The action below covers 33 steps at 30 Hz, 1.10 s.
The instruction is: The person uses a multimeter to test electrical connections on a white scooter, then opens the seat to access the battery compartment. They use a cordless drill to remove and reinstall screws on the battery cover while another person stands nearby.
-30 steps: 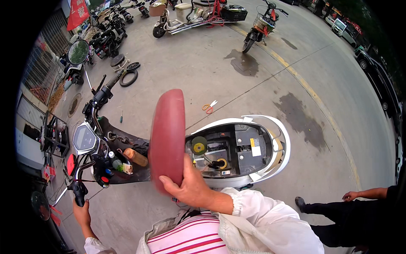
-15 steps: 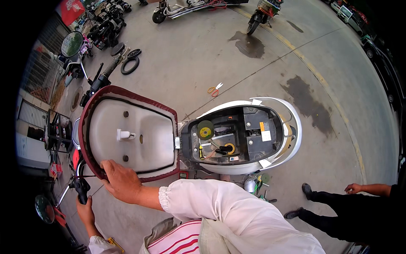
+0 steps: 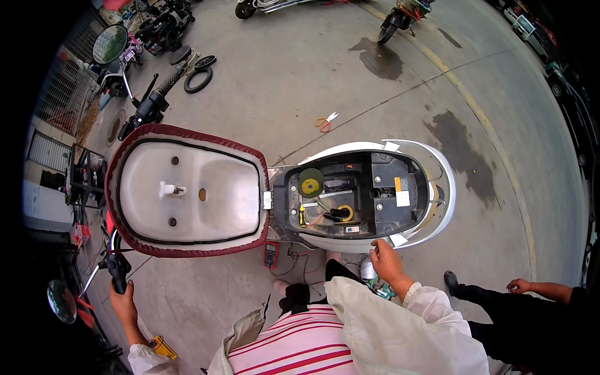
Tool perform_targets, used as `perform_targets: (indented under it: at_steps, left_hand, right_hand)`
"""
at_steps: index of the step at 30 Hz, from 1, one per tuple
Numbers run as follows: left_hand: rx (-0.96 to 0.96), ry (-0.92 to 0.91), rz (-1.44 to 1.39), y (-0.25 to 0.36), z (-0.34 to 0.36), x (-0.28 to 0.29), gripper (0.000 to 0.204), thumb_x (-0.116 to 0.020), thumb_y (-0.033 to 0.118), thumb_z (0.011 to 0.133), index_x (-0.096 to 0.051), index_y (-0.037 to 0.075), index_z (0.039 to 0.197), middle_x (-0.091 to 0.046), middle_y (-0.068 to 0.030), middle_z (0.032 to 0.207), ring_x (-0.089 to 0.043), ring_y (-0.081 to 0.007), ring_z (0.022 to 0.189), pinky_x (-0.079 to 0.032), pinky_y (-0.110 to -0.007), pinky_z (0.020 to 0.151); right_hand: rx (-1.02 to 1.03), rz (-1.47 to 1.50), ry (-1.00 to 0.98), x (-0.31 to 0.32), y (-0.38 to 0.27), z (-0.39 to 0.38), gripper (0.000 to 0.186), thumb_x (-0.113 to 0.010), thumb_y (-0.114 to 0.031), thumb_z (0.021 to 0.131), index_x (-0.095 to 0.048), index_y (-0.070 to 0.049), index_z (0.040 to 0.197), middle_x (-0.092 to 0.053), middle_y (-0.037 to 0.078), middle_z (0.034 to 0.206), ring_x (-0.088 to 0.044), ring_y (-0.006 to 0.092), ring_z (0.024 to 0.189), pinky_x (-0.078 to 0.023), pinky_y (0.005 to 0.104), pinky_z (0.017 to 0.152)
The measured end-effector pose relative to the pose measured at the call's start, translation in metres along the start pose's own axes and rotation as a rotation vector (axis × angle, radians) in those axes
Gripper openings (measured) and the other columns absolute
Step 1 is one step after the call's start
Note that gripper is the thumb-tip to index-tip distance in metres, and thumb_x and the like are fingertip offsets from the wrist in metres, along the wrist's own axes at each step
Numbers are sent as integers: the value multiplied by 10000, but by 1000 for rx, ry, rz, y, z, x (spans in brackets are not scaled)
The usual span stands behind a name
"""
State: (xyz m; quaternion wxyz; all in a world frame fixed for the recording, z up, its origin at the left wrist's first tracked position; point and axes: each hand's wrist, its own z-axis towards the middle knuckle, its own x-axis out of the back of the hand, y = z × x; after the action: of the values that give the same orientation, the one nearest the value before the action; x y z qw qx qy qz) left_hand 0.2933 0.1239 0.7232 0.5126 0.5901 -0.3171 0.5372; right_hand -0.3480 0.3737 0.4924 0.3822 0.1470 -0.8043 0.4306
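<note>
An electric scooter stands before me with its seat [image 3: 212,206] tipped forward, its pale underside facing up and a dark red rim around it. My left hand [image 3: 124,303] is closed round the end of the black handlebar grip [image 3: 117,270]. Beside the scooter's white rear body [image 3: 337,244] is my right hand [image 3: 389,262], its fingers loosely bent and holding nothing visible; whether they touch the body I cannot tell. The black under-seat compartment [image 3: 369,226] lies open. In it are a green disc with a yellow centre [image 3: 310,182], a yellow-handled screwdriver [image 3: 302,216] and a roll of yellow tape [image 3: 345,213].
A red multimeter [image 3: 270,255] with leads lies on the ground near my feet. Orange-handled pliers [image 3: 325,122] rest beyond the scooter. At right stands a person in dark trousers [image 3: 500,304]. A tyre [image 3: 199,80] and parked scooters [image 3: 164,34] are at the far left.
My right hand has left the seat's near edge and moved right, to beside the rear body. The seat lies further back over the handlebar side. My left hand stays at the grip.
</note>
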Motion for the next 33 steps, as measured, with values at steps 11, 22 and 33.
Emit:
perform_targets:
  at_steps: [11,22,33]
  left_hand:
    - [-30,-7,-30,6,-1,1,590,-727,317,855,-553,-51,1283,-638,-143,1097,-588,-240,981,-441,-340,932]
    - [-26,-24,24,0,2,2,638,-722,359,856,-545,-25,1334,-647,-168,1155,-614,-277,1014,-447,-360,941]
    - [-26,-22,46,-5,4,2,635,-719,353,864,-540,-20,1345,-652,-176,1178,-623,-293,1036,-447,-366,951]
  right_hand:
    - [-382,-326,832,79,104,42,792,-722,-162,846,-299,72,1473,-446,323,1384,-416,454,1317,-302,483,1144]
    - [-428,19,619,83,161,64,813,-683,-89,859,-208,111,1487,-382,350,1461,-391,468,1367,-326,459,1153]
    - [-475,13,630,78,157,64,802,-644,-71,884,-161,57,1511,-421,342,1432,-439,480,1319,-364,483,1116]
